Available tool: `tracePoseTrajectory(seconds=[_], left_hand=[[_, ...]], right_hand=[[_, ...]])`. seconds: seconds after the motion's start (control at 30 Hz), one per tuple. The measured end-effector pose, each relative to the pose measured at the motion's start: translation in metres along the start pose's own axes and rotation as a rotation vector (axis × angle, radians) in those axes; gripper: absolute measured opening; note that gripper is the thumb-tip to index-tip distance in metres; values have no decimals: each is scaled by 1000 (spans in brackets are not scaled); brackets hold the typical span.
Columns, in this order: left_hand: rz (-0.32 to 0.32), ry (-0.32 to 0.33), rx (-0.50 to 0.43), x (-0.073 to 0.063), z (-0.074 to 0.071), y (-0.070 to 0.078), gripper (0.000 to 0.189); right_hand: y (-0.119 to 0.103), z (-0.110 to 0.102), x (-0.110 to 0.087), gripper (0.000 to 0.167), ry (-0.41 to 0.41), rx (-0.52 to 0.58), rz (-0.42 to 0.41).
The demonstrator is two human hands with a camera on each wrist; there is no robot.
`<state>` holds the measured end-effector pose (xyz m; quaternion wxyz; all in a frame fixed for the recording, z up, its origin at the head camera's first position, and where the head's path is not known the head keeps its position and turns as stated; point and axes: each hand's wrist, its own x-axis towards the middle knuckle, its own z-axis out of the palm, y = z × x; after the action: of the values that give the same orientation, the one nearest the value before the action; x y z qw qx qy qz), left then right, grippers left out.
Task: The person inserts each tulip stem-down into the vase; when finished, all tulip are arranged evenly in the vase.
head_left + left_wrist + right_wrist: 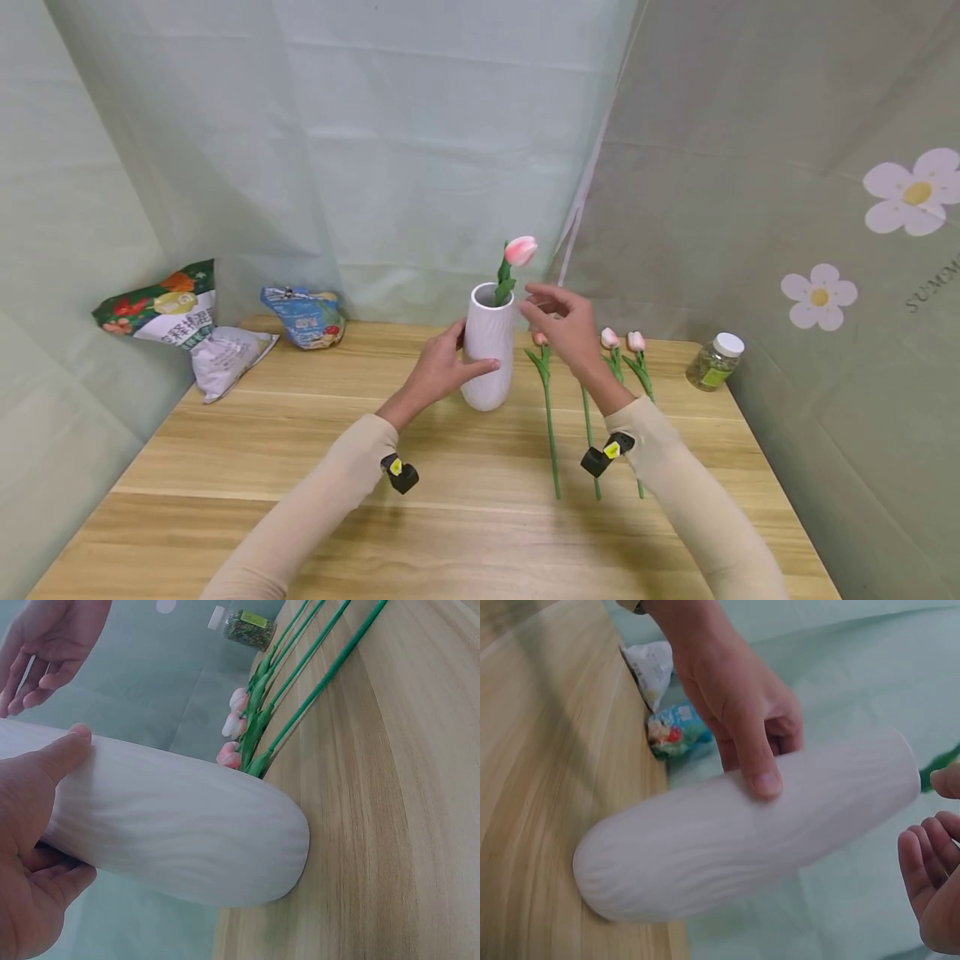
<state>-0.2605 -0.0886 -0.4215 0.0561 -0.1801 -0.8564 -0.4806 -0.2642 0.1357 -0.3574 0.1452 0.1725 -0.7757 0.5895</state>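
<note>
A white ribbed vase (489,358) stands on the table, with one pink tulip (521,250) upright in its mouth. My left hand (442,364) grips the vase from the left. Its thumb lies across the near side, as the left wrist view shows the hand (34,825) around the vase wall. Beside the rim, my right hand (564,323) has its thumb and fingers parted and holds nothing. In the right wrist view, the right hand (937,877) is close to the green leaf (939,766) at the vase mouth.
Several pink tulips (550,417) lie on the wooden table (420,533) under and beside the right arm. A lidded jar (715,362) stands at the right edge. At the back left are a blue bag (306,318) and a larger green-and-white bag (176,317). Cloth walls (450,150) enclose the table.
</note>
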Motion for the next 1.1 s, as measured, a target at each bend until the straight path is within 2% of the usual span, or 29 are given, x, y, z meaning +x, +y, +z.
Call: tracePoseTrajectory(seconds=[0.27,0.7,0.87,1.1], left_hand=[[-14,-2,-10,1,1,0,86],[-2,1,-21,1,0,-1,85],[-1,1,-23,1,0,-1,84],[-1,1,-17,1,0,-1,85]], right_hand=[[17,-33,-18,33,50,64,58],[59,-86,-54,40,94,-20,181],[78,-106,-67,42,120,-96,204],[96,-128,-83,41,143,-327,212]])
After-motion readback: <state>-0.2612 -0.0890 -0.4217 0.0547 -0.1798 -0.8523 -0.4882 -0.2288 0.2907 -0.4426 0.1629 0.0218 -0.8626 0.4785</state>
